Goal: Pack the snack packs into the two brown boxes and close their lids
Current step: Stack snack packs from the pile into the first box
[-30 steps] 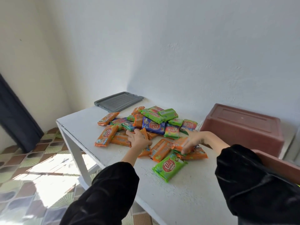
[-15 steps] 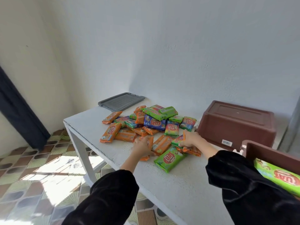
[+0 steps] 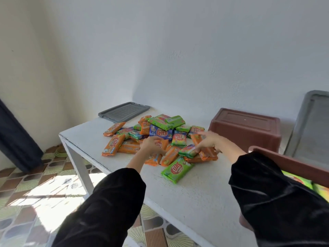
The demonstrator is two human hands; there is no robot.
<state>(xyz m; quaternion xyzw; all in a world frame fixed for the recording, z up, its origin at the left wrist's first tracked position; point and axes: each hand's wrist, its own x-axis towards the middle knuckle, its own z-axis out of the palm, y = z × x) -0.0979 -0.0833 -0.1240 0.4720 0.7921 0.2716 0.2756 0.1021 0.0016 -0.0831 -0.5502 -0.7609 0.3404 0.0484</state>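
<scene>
Two brown boxes: the overturned brown box (image 3: pixel 245 129) sits base up at the far right of the surface (image 3: pixel 204 193). The near brown box (image 3: pixel 292 162) shows only its rim at the right edge, with green wrappers inside, partly hidden by a black sleeve (image 3: pixel 267 193).
Snack packs: the pile of snack packs (image 3: pixel 160 129) lies loose at mid-surface, with orange, green and blue wrappers overlapping.
Left hand: the left hand (image 3: pixel 152 145) is at the pile's near edge, fingers curled round an orange pack (image 3: pixel 162 143).
Right hand: the right hand (image 3: pixel 209 140) is at the pile's right side, gripping a bundle of packs (image 3: pixel 207 155), orange with one green alongside. The fingertips are blurred.
Single green pack (image 3: pixel 177 169): flat on the surface, just beside the pile on the near side, in neither hand.
Lids: the grey lid (image 3: pixel 124 111) lies flat at the far corner, well apart from both boxes. The second grey lid (image 3: pixel 311 122) stands on edge at the far right, beyond the near brown box.
</scene>
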